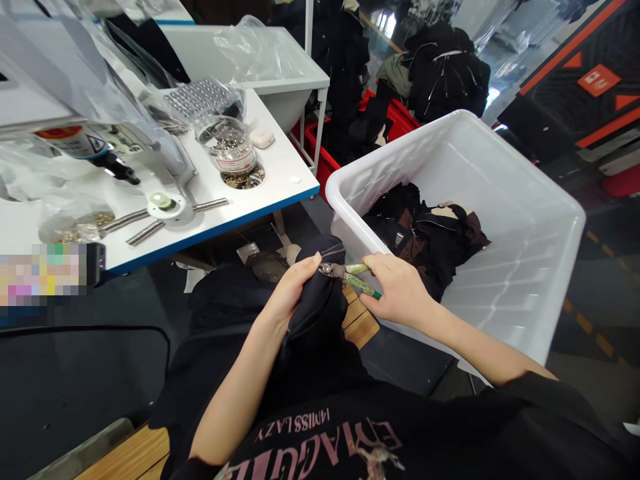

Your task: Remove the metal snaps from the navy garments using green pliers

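My right hand (397,288) is closed around the green handles of a pair of pliers (361,283), whose jaws point left. Those jaws meet the edge of a dark garment (320,303) draped over my lap. Pinched at the same edge, the cloth is held by my left hand (295,283), thumb on top, close beside the plier tip. A light line, like a zipper or seam, runs along the fabric just above the jaws. Whatever small part sits between the jaws is too small to make out.
On my right stands a large white bin (520,267) with dark garments (430,227) inside. The white table (285,170) at the left carries a clear tub of small metal parts (231,150) and a machine (150,133). Red crates (400,117) of clothing are behind.
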Demonstrator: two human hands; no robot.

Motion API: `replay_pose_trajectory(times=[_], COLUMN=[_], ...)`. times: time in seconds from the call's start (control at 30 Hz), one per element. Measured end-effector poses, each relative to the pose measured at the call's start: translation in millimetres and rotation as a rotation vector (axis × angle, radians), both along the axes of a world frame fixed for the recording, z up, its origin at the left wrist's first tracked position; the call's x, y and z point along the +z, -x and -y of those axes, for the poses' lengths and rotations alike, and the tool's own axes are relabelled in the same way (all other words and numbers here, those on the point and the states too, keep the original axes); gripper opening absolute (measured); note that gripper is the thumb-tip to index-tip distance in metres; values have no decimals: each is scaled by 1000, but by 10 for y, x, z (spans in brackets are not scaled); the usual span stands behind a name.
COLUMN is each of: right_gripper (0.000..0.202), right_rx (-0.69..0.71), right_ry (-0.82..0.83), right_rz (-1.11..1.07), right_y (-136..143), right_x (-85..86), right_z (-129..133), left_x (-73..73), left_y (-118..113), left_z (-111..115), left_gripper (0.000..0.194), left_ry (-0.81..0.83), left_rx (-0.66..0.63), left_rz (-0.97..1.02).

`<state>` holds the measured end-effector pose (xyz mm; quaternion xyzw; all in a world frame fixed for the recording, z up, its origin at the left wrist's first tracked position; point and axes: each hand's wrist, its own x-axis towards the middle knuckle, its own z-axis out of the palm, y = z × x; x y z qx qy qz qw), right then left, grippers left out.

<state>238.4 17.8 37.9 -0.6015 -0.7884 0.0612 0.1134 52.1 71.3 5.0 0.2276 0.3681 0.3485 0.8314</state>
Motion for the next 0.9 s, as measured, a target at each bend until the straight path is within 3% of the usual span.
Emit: replay_pose_trajectory(times=[0.13, 0.2, 0.37, 0.53, 0.63, 0.7, 0.77, 0.8, 0.9], right_gripper=[12, 12, 15, 13, 13, 13, 12, 10, 10], right_rx=[-87, -90, -69, -89, -129, -212, -352, -419, -542], right_ry=[202, 265, 264, 283, 300, 318, 411, 482, 658], right_rz=[-185, -289, -398, -445, -475, -530, -718, -841, -1118], right_y=[101, 154, 243, 312, 314, 279, 231, 213, 235], right_x=[-66, -101, -168, -181, -235, -312, -418, -481, -711], right_z=[2, 1, 14, 63, 67, 45, 29, 35, 155], left_x=[-53, -19, 102, 78, 91, 147, 214, 233, 122], left_y=[-54, -53, -14, 17, 130, 231, 294, 296, 176], left_z=[15, 49, 135, 124, 106, 163, 309, 411, 736], left_gripper=[35, 35, 33, 40, 38, 29, 23, 25, 35], left_ry=[24, 19, 1, -28, -327, -628, -845, -906, -929], left_rx=[57, 95, 111, 70, 72, 248, 314, 248, -211], left_rz=[-1, 0, 38, -36, -389, -752, -891, -860, -681])
